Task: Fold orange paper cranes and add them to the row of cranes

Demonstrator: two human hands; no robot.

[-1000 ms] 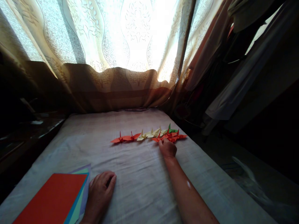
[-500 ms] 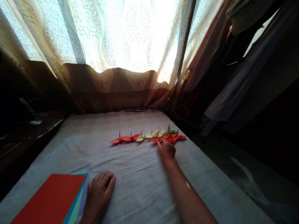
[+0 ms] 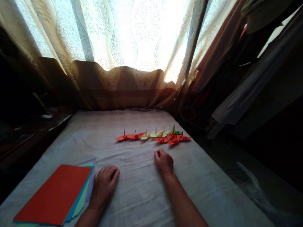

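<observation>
Folded paper cranes stand in a cluster on the pale bedsheet (image 3: 137, 183). Two orange cranes (image 3: 125, 137) are at its left end, several cream cranes (image 3: 159, 133) are in the middle, and a green crane (image 3: 177, 132) is at the far right. In front of these sit several more red-orange cranes (image 3: 175, 139), overlapping one another. My right hand (image 3: 165, 162) is just in front of them, fingers curled closed, with nothing visible in it. My left hand (image 3: 105, 182) rests on the sheet, fingers loosely bent, thumb apart, beside a stack of coloured paper (image 3: 53, 195) topped by an orange-red sheet.
A patterned curtain (image 3: 132, 78) with bright light behind it hangs beyond the bed. Clothes (image 3: 236, 97) hang at the right, over a dark floor with a clear plastic bag (image 3: 255, 189). Along the left side stands a dark surface with small items (image 3: 46, 116).
My right hand has let go of a red-orange crane and drawn back toward me, away from the cluster. My left hand stays by the paper stack. The view has shifted slightly.
</observation>
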